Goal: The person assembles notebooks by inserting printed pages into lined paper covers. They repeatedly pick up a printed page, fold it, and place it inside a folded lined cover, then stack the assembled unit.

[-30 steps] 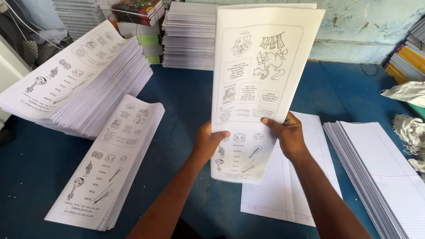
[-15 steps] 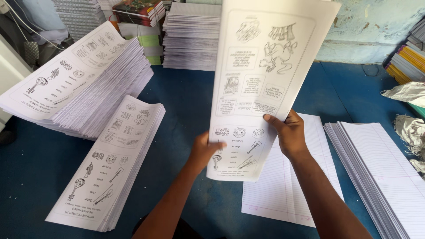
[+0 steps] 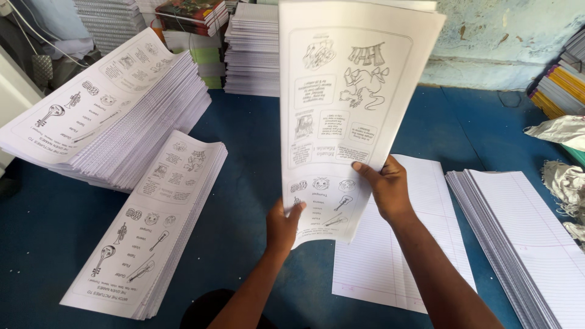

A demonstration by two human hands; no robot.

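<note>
I hold a bundle of long printed sheets [image 3: 341,103] upright above the blue table [image 3: 250,164]; the pages show line drawings and text boxes. My left hand [image 3: 281,226] grips the bundle's lower left edge. My right hand [image 3: 385,187] grips its lower right side, thumb across the front. Directly below lies a thin pile of ruled paper [image 3: 399,250]. Left of my hands lies a low stack of the same printed sheets [image 3: 155,219].
A tall fanned stack of printed sheets [image 3: 103,116] sits at the far left. A stack of ruled sheets [image 3: 530,244] lies at the right edge. More paper piles [image 3: 253,49] and books [image 3: 189,15] line the back; crumpled cloth [image 3: 563,176] at the right.
The bundle has risen and tilted slightly to the right. My left hand slid down to its bottom edge; my right hand stayed on the lower right side.
</note>
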